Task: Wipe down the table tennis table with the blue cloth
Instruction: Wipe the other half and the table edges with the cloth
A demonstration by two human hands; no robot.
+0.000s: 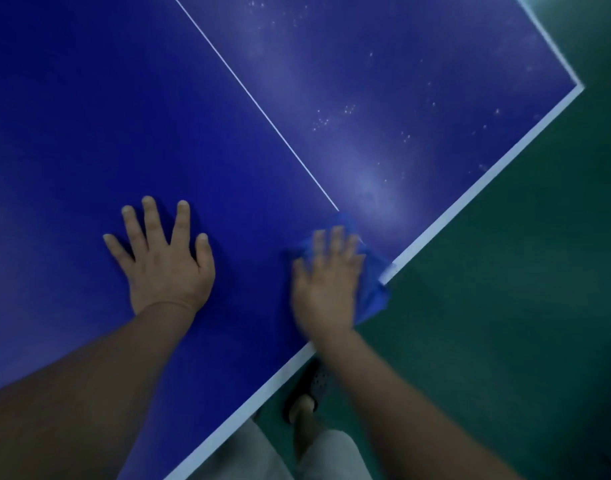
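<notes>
Roughly half done, I'd say: the table tennis table [89, 98] looks clean left of the centre line [255, 98], while the right half shows dusty haze and white specks [331, 119] out to the far corner. Your right hand [326, 282] presses the blue cloth [375, 292] flat at the near edge, fingers probably straight (blurred). The cloth overhangs the edge. Your left hand [162, 261] rests splayed on the table, holding nothing.

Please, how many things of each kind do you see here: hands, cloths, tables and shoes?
2 hands: left hand, right hand
1 blue cloth
1 table tennis table
1 dark shoe
Total: 5
</notes>
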